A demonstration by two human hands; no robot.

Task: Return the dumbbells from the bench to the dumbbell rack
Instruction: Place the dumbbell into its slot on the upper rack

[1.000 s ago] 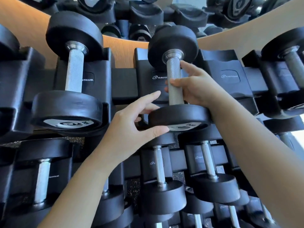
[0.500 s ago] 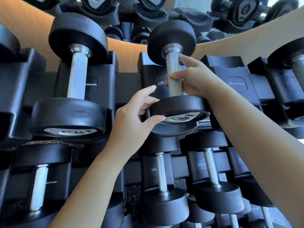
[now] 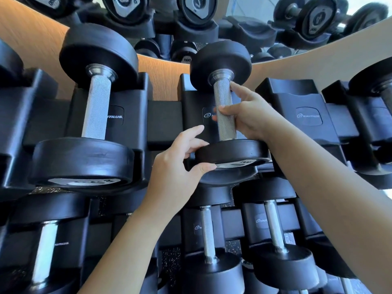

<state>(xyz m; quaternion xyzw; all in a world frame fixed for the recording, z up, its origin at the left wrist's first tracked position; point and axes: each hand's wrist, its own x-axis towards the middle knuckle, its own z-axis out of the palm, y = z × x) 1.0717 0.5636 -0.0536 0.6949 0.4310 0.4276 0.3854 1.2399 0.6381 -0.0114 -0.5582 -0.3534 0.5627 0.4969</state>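
Black rubber heads, knurled steel handle: the small dumbbell (image 3: 224, 111) now sits lower in its cradle on the top tier of the rack (image 3: 165, 122) than a moment ago. The right hand (image 3: 248, 115) still curls loosely around the handle, forefinger extended. The left hand (image 3: 180, 164) pinches the near head, thumb beneath, fingers spread above. One larger dumbbell (image 3: 93, 124) rests alongside; three more lie below.

We look from head height, forward and down, close over the dumbbell rack (image 3: 163, 124) — one wide view, both forearms reaching in.
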